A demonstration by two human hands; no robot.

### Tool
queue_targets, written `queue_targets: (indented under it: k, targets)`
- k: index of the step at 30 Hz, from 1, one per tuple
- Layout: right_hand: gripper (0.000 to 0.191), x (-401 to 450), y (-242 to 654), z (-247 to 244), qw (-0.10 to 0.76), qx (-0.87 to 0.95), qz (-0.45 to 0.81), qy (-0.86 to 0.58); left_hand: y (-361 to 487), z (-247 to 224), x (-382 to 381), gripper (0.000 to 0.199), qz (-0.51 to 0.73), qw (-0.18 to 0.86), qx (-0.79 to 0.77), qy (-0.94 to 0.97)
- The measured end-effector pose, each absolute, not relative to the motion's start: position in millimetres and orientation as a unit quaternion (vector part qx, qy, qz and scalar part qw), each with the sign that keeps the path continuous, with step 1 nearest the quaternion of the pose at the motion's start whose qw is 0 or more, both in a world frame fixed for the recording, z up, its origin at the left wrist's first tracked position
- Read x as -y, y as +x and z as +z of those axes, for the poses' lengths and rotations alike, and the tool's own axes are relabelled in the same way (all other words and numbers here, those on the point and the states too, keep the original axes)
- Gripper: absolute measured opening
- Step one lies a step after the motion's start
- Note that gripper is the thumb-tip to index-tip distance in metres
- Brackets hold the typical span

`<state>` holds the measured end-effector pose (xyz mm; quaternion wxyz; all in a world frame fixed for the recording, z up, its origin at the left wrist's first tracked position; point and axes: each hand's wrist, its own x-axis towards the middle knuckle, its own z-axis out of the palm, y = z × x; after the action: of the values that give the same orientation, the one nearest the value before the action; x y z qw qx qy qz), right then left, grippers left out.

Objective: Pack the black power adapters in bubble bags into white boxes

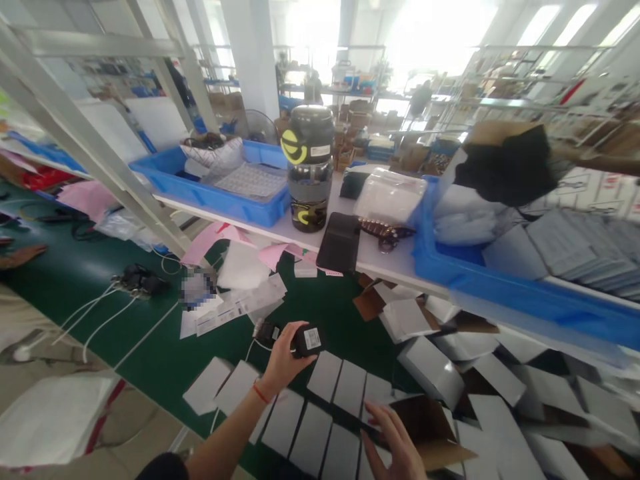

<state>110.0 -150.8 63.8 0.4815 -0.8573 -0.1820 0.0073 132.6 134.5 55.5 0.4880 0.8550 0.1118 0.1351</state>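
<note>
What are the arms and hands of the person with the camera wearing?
The left hand and right hand wear no gloves. A thin orange-red cord bracelet circles the left wrist, and a dark fabric sleeve ends above the bare forearm. The right forearm is out of view.

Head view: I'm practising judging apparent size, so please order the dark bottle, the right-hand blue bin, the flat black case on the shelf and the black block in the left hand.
1. Blue bin
2. Dark bottle
3. Flat black case
4. Black block, partly covered by the left hand
</note>
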Motion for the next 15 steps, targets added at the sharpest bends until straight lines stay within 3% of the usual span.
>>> queue_targets:
  k: [7,11,15]
  targets:
    - [0.084,97,104,86,0.579,0.156,0.021,-0.8,93,144,-45,0.055,0.159,0.576,-0.155,0.787]
    - [0.077,91,95,96,0.685,0.074,0.006,-0.725,75,161,-5,0.055,0.197,0.572,-0.173,0.777]
    - [0.068,111,95,121,0.735,0.081,0.044,-0.672,57,175,5,0.061,0.185,0.575,-0.098,0.791]
